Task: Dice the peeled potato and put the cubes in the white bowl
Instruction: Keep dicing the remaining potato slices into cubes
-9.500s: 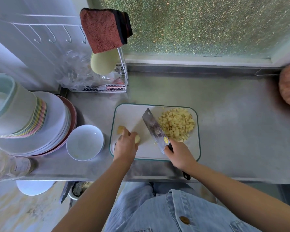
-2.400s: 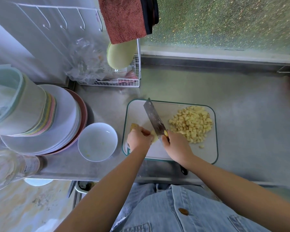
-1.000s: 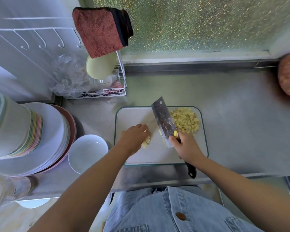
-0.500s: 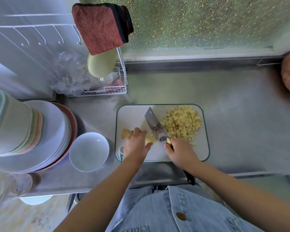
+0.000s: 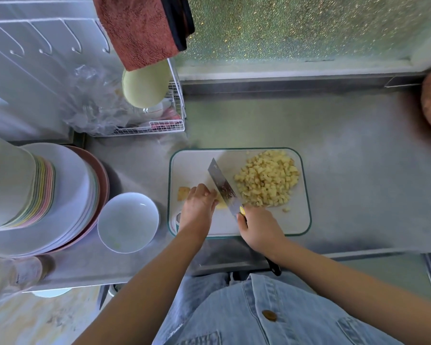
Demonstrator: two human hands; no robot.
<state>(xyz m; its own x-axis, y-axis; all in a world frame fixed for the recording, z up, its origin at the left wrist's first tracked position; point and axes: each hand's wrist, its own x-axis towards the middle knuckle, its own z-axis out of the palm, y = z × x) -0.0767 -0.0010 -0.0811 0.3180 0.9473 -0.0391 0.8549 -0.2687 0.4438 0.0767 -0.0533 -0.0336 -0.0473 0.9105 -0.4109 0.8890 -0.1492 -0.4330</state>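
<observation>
left hand [image 5: 197, 206] curls over the potato piece [image 5: 221, 205], right hand [image 5: 259, 227] grips the cleaver [image 5: 222, 187]; the blade, touching close, could nick those knuckles.

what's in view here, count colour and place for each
cutting board: one, white with green edge, middle of the counter
potato cubes: a heap, yellow, right half of the board
knife: one, steel blade and black handle, blade on the board
potato piece: one, pale yellow, against the knife's left side
potato slice: one, yellow, near the board's left edge
white bowl: one, white, left of the board
plates: a stack, white over reddish, left of the bowl
wire rack: one, white, behind the board to the left
cloth: one, red, hanging above the rack
left hand: one, holds the potato piece
right hand: one, grips the knife
</observation>
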